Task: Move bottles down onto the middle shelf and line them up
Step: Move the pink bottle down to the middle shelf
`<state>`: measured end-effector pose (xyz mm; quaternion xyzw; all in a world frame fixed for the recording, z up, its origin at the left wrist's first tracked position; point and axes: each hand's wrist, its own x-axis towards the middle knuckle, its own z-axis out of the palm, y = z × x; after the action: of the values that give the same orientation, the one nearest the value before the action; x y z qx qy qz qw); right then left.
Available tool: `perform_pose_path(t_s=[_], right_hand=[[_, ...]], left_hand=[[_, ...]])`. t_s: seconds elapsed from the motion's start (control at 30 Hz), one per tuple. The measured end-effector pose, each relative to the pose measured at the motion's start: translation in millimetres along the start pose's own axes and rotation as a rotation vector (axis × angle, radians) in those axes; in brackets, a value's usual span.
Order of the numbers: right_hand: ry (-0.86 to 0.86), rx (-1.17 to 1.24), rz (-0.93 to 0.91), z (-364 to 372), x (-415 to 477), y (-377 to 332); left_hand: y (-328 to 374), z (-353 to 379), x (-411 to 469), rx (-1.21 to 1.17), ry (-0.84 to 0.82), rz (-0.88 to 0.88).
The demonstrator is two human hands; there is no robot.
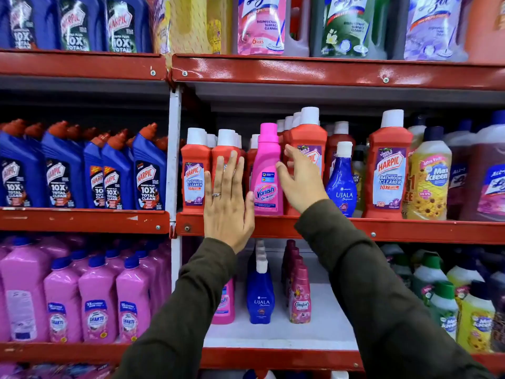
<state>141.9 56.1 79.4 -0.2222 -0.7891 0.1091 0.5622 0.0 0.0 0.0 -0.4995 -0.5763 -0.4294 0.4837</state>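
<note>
A pink Vanish bottle (266, 170) stands upright at the front of the red shelf (382, 229), among red Harpic bottles (389, 170). My left hand (228, 203) is flat with fingers together, just left of the pink bottle, covering a red Harpic bottle (225, 149). My right hand (300, 179) is spread, fingers apart, just right of the pink bottle and in front of a taller red bottle (308, 138). Neither hand grips anything. On the white shelf below (281, 337) stand another pink Vanish bottle (225, 305), a blue Ujala bottle (261, 294) and a Comfort bottle (299, 296).
A blue Ujala bottle (341, 181) and a yellow Max Kleen bottle (430, 179) stand to the right. Blue Harpic bottles (82, 170) fill the left bay, pink bottles (95, 296) below them. Large Lizol jugs (261, 23) sit on the top shelf.
</note>
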Motion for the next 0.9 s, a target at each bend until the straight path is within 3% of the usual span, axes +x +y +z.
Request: perform_pose_path(t_s=[0.27, 0.67, 0.9], right_hand=[[-0.016, -0.153, 0.051, 16.8, 29.5, -16.4], [-0.159, 0.000, 0.213, 25.5, 50.8, -9.0], [-0.180, 0.122, 0.104, 19.1, 46.5, -9.2]], left_hand=[[-16.5, 22.1, -14.5, 0.034, -0.103, -0.038], [-25.6, 41.1, -28.6, 0.081, -0.104, -0.048], [-27.7, 42.3, -30.2, 0.094, -0.111, -0.030]])
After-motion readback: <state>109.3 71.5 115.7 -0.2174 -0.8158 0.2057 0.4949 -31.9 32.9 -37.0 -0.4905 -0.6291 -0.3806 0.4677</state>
